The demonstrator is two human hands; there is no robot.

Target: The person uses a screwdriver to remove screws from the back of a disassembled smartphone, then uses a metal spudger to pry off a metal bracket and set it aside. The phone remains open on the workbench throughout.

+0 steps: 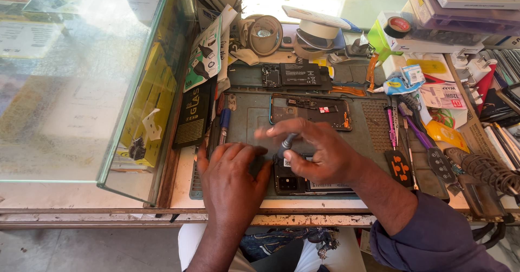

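Bench, 1 moment. Left hand (232,182): fingers flat and pressed together, palm down on the left end of an opened phone (303,181) lying on the grey mat (254,117) near the front edge of the surface (216,218). Right hand (317,153): thumb and middle fingers pinching a small screwdriver (285,144) held upright over the phone, forefinger stretched out along the top. Risks, as judged: the tip may slip off a screw and scratch the exposed board if the driver tilts; the phone may skid on the mat if the left hand eases; a freed screw may roll off into the clutter; the sleeve may sweep the tools at the right. Count: 2 hands; 1 screwdriver in hand; 1 phone under the hands; 1 second phone body (310,111) just behind it, open side up; 1 dark board section (295,74) farther back; 1 blue pen (223,124) at the left of the mat; 2 tape rolls, 1 pale (319,30) and 1 dark (398,27); 1 glass case (92,77) at the left; 1 soldering iron stand (490,172) at the right; several pink and purple hand tools (398,123), number not clear.
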